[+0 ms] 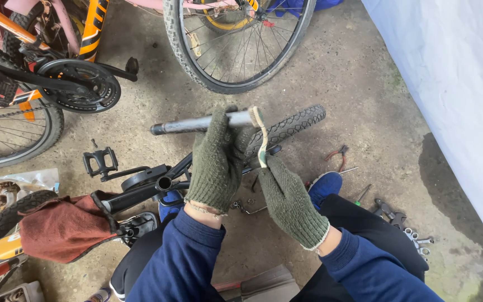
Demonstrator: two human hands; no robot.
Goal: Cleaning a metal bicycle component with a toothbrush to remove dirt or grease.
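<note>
Gripping a smooth grey metal tube point(197, 123), the left hand point(217, 162) wears a coarse, olive-green knitted glove and is curled shut around the tube's right end, holding it level above the concrete floor point(359, 89). A pale, thin strip point(261, 137), perhaps abrasive paper, loops over that end of the tube and hangs down in a narrow curve. The right hand point(288, 196), gloved in the same rough knit, pinches the strip's lower end between closed fingertips just below the tube. Behind both hands lies a small wheel with a knobbly black tyre point(292, 127), and a dark bicycle frame point(152, 187) with a square black pedal point(100, 162) stretches off to the left. A rust-red cloth point(65, 228) is draped over another tyre. Red-handled pliers point(337, 155) and shiny ring spanners point(417, 240) lie scattered on the gritty, stained floor.
</note>
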